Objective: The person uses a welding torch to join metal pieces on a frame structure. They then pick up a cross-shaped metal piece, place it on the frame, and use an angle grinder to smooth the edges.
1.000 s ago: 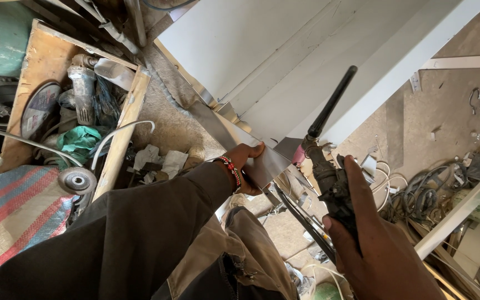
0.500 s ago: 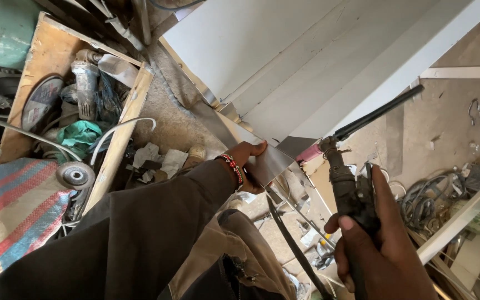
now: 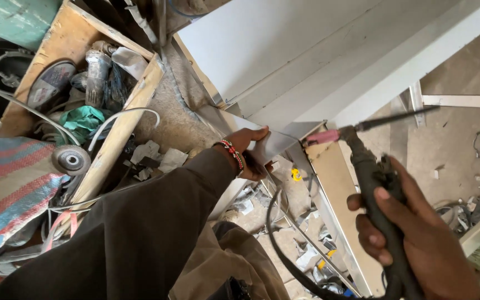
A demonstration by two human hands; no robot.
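Rough concrete floor (image 3: 451, 150) littered with scraps and cable spread beneath a large white sheet-metal cabinet (image 3: 306, 50), which filled the upper middle of the head view. Left of the cabinet stood an open wooden crate (image 3: 120, 130); inside it lay an angle grinder (image 3: 96, 69), a grey cutting disc (image 3: 50, 83), a bundle of green cloth (image 3: 81, 119) and loose white cable. Just below the crate's lower edge sat a small grinding wheel (image 3: 70, 159), with a red-and-blue striped sack (image 3: 6, 183) beside it.

At the cabinet's lower corner the left hand (image 3: 248, 153), a beaded bracelet at its wrist, had its fingers curled around the edge of a thin metal strip (image 3: 276, 145), pressing it against the cabinet. Right of that corner the right hand (image 3: 412, 244) was wrapped tightly about the black handle of a welding torch (image 3: 370, 172), whose pink nozzle and dark electrode rod (image 3: 395, 118) lay just beside the strip, near the cabinet's edge.
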